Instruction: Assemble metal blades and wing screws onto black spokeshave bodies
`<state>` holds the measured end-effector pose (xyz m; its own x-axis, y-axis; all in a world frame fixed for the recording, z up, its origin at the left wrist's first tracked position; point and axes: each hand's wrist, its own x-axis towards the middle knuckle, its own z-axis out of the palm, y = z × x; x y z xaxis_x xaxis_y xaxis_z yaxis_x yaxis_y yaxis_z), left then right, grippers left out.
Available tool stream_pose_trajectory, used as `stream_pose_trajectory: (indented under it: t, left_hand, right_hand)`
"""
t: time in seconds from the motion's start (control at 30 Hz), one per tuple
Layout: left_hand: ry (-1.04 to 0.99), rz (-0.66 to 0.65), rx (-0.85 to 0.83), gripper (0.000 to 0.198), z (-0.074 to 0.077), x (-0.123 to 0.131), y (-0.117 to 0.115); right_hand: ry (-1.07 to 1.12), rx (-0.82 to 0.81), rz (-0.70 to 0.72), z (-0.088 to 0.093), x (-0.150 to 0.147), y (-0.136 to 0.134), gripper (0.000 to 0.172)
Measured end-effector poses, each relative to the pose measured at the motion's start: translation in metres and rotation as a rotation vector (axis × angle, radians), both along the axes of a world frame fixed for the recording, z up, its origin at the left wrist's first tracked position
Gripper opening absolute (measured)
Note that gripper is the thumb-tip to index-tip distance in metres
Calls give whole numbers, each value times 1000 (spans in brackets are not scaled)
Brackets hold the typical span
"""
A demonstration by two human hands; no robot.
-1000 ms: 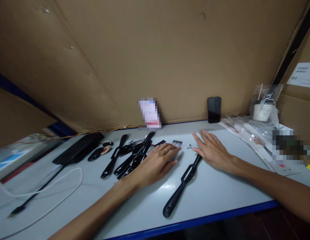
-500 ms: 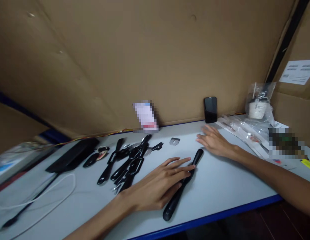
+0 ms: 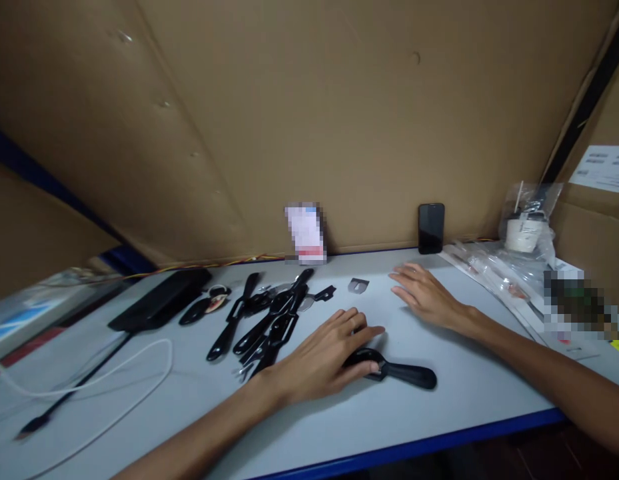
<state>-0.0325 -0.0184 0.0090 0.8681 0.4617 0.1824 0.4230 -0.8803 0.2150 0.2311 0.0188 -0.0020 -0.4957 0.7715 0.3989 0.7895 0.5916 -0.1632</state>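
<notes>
My left hand (image 3: 334, 353) is closed over the middle of a black spokeshave (image 3: 408, 375), its thumb along the near side. One handle sticks out to the right, while the other end is hidden under the hand. My right hand (image 3: 428, 297) is open above the table, holding nothing, with its fingers pointing left. A small flat metal blade (image 3: 358, 286) with a slot lies beyond my hands, left of my right fingertips. To the left of my left hand, several more black spokeshaves (image 3: 276, 320) lie in a pile with loose metal parts among them.
A black phone (image 3: 431, 228) leans on the cardboard wall (image 3: 309, 120), with a blurred-out screen (image 3: 308, 233) farther left. A black box-shaped device (image 3: 159, 300) and white cable (image 3: 114, 407) occupy the left. Plastic packaging (image 3: 489, 267) and a bagged cup (image 3: 523, 233) stand at right.
The spokeshave under my left hand has turned from slanting away from me to lying more crosswise, one handle now pointing right. My right hand stays open nearby. The camera view has shifted slightly.
</notes>
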Motion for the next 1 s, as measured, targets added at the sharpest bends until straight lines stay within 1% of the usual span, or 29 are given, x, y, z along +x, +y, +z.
stream_pose_trajectory:
  t: [0.13,0.27,0.33,0.43,0.5,0.6,0.67,0.7,0.77,0.83,0.87,0.93,1.0]
  left_hand:
    - [18,-6,-6,41,4,-2,-2]
    - [34,-29,-34,41,10,-6,-3]
    - [34,-43,-47,45,13,-8,-2]
    - [-6,-55,-65,48,15,-12,-1]
    - [-31,-50,-81,43,16,-13,1]
    - [-43,-57,-96,30,13,-13,3]
    - [-47,-68,-82,23,8,-13,5]
    - [-53,-68,-64,22,6,-12,6]
    - [-68,-60,-19,25,1,-12,7]
    - [-84,-54,20,28,-3,-12,7]
    - [-87,-53,30,29,-3,-12,7]
    - [-78,-56,33,29,-3,-13,7]
    - [-62,-61,30,30,-1,-14,8]
  right_hand:
    - [-39,-126,131,0,-20,-3,45]
    - [-112,-211,200,-5,-29,2,49]
    - [-119,-203,198,-5,-29,2,46]
    - [-112,-137,153,1,-24,-2,38]
    - [-122,-114,133,7,-16,-7,33]
    - [-116,-153,122,14,-1,-12,30]
    - [-84,-186,81,18,9,-11,33]
    - [-72,-192,55,19,14,-10,37]
    - [-66,-187,31,22,20,-7,50]
    - [-86,-194,74,24,24,-5,63]
    - [-102,-213,111,25,25,-5,66]
    - [-128,-267,176,26,26,-6,68]
    - [-144,-317,198,28,25,-8,63]
